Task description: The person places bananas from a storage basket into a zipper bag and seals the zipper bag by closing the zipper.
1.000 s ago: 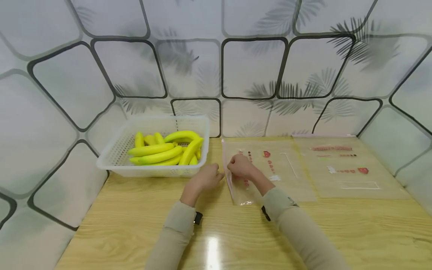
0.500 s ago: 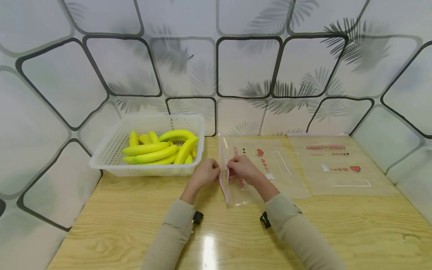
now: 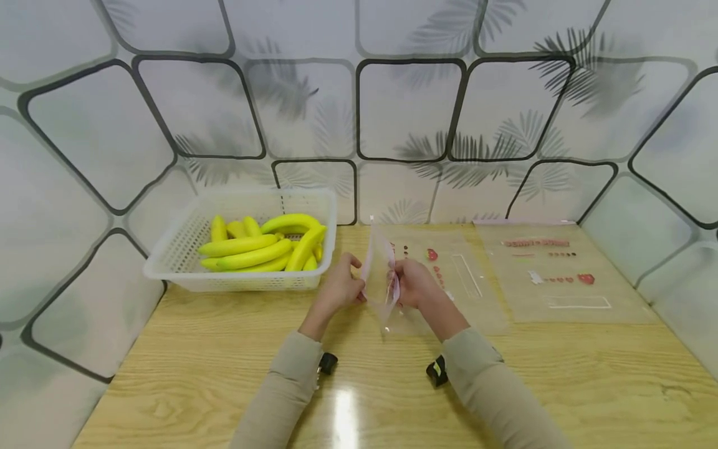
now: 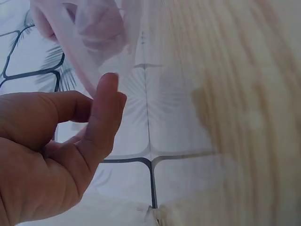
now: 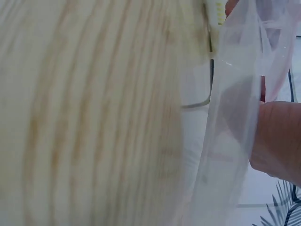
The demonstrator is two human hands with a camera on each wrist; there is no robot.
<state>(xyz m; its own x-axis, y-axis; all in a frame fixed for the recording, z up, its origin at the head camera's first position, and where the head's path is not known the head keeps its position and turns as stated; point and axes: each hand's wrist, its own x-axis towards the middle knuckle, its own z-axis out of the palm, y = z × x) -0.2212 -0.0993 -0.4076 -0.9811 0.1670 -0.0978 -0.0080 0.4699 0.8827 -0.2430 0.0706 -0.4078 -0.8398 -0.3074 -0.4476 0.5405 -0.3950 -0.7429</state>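
Observation:
A clear zip bag (image 3: pixel 381 284) with a pink rim and red strawberry prints stands partly raised from the table, its mouth spread towards the left. My left hand (image 3: pixel 339 284) pinches the near-left rim; in the left wrist view, thumb and finger (image 4: pixel 107 110) meet at the pink edge. On the opposite rim, my right hand (image 3: pixel 417 285) grips the plastic, which is bunched at its fingers. The right wrist view shows the film (image 5: pixel 225 141) beside that hand (image 5: pixel 277 136), its fingertips mostly hidden.
Left of the hands stands a white perforated basket (image 3: pixel 241 284) holding several yellow bananas (image 3: pixel 255 254). A second flat zip bag (image 3: pixel 561 274) lies to the right on the wooden table (image 3: pixel 224 374). A patterned wall covering (image 3: pixel 412 112) rises behind.
The left hand has come to the bag's rim and taken hold. The rims have parted and lifted, and the mouth has widened between both hands. The head view has shifted slightly.

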